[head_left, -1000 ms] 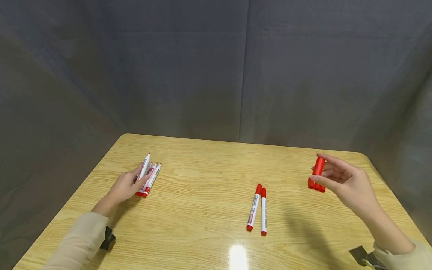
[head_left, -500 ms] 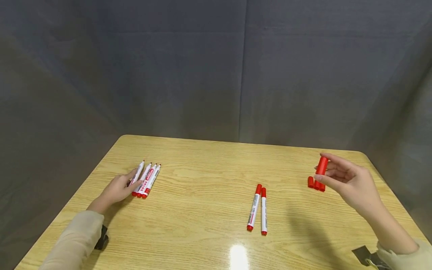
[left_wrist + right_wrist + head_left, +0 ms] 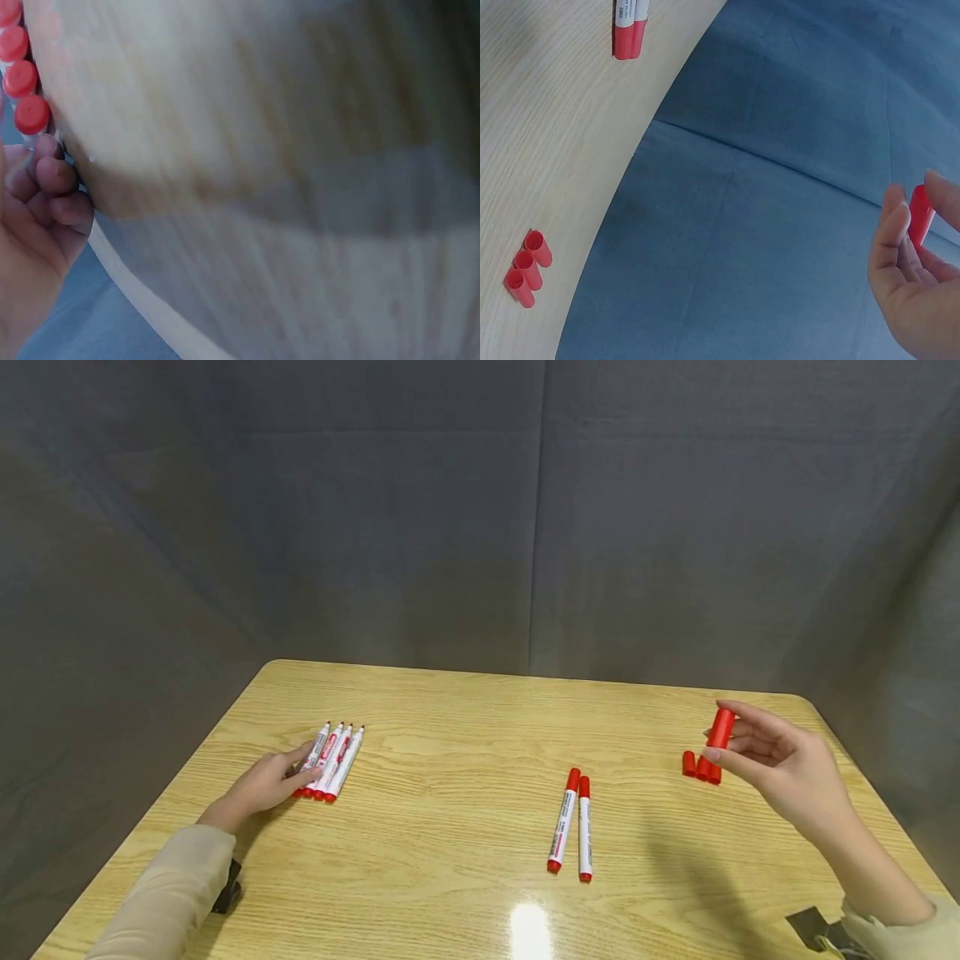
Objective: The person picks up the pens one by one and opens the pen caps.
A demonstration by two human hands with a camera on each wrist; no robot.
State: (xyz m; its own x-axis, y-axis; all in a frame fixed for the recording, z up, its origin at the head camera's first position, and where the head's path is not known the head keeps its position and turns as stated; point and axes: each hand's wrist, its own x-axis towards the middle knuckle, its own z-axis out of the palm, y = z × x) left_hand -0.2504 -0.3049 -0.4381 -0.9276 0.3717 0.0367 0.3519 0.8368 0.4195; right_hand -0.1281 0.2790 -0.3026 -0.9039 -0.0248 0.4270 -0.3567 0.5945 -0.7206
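Observation:
In the head view my left hand (image 3: 264, 787) is at a row of several uncapped white markers (image 3: 347, 764) on the left of the table. Its thumb lies across the near part of the row and its fingers are at the leftmost marker, gripping it. The left wrist view shows curled fingers beside the markers' red ends (image 3: 31, 115). My right hand (image 3: 791, 768) pinches a red marker cap (image 3: 722, 728) between thumb and index finger, raised above the table. Three loose red caps (image 3: 526, 268) stand side by side on the table near it.
Two capped red markers (image 3: 586, 827) lie almost parallel right of the table's middle. The wooden table (image 3: 450, 727) has rounded back corners. Dark grey cloth (image 3: 375, 527) hangs behind it and at the sides.
The left hand has lowered a tilted marker beside the others, and the row now lies flat, shifted slightly right. The right hand, still holding the cap, has drifted slightly right.

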